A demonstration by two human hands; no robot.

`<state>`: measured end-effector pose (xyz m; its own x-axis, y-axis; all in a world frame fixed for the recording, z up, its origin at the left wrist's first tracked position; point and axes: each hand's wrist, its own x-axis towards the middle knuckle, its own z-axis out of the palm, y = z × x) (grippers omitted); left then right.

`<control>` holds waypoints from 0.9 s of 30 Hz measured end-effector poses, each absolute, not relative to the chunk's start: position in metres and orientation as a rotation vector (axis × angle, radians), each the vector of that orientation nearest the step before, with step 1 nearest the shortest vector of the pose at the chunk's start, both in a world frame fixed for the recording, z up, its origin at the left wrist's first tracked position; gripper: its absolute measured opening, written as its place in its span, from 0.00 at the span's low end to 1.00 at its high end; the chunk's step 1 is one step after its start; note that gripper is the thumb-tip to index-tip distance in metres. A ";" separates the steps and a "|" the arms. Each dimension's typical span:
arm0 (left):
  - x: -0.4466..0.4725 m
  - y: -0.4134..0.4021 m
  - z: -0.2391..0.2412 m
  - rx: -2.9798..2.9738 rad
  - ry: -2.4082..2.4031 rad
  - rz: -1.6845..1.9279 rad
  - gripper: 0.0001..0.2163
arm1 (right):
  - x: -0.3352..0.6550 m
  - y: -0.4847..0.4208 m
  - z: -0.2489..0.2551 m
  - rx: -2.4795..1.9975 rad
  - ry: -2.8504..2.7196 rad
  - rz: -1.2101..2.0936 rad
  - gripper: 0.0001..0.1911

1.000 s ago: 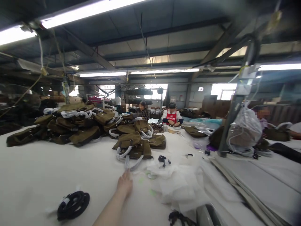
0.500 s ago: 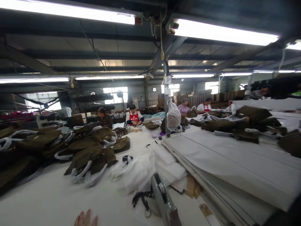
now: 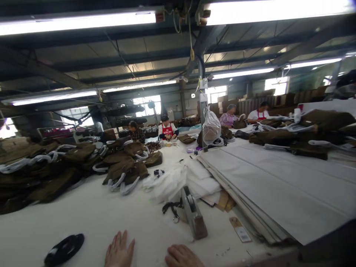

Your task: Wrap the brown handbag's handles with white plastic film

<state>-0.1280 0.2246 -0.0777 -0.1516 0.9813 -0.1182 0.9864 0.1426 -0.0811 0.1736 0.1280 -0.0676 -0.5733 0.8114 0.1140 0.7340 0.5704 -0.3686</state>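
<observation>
My left hand [image 3: 119,250] lies flat on the white table [image 3: 97,218] at the bottom edge, fingers stretched out and holding nothing. My right hand [image 3: 182,256] rests beside it with fingers curled down onto the table; nothing shows in it. A coiled black strap [image 3: 64,249] lies to the left of my left hand. A grey tape dispenser [image 3: 193,212] stands just beyond my right hand, with a black clip strap [image 3: 171,208] next to it.
Olive-brown bags with white handles [image 3: 122,167] are piled at the left and the far right. A stack of large white sheets [image 3: 278,181] covers the right side. White plastic bags [image 3: 169,181] lie mid-table. Several people work at the far end.
The view swung right and then dipped. My left arm drew back from reaching toward the bags; both hands now rest at the near table edge.
</observation>
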 end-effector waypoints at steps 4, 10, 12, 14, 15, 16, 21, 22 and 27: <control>-0.127 0.202 -0.081 2.067 2.296 -0.260 0.35 | 0.185 0.109 -0.059 -1.220 -2.505 0.503 0.31; -0.126 0.192 -0.082 2.064 2.293 -0.211 0.35 | 0.189 0.096 -0.044 -1.257 -2.480 0.658 0.45; -0.126 0.194 -0.083 2.056 2.297 -0.184 0.35 | 0.186 0.100 -0.048 -1.287 -2.493 0.679 0.46; -0.126 0.196 -0.083 2.061 2.306 -0.164 0.35 | 0.184 0.105 -0.054 -1.307 -2.514 0.694 0.46; -0.126 0.197 -0.084 2.069 2.312 -0.160 0.35 | 0.184 0.107 -0.057 -1.303 -2.525 0.701 0.47; -0.125 0.197 -0.085 2.081 2.318 -0.161 0.35 | 0.185 0.109 -0.059 -1.287 -2.533 0.707 0.47; -0.125 0.200 -0.089 2.102 2.353 -0.225 0.35 | 0.187 0.120 -0.072 -1.173 -2.572 0.634 0.36; -0.126 0.199 -0.090 2.091 2.361 -0.240 0.35 | 0.186 0.123 -0.078 -1.185 -2.580 0.588 0.30; -0.124 0.200 -0.083 2.324 1.998 -0.149 0.37 | 0.178 0.141 -0.116 -1.140 -2.613 0.311 0.21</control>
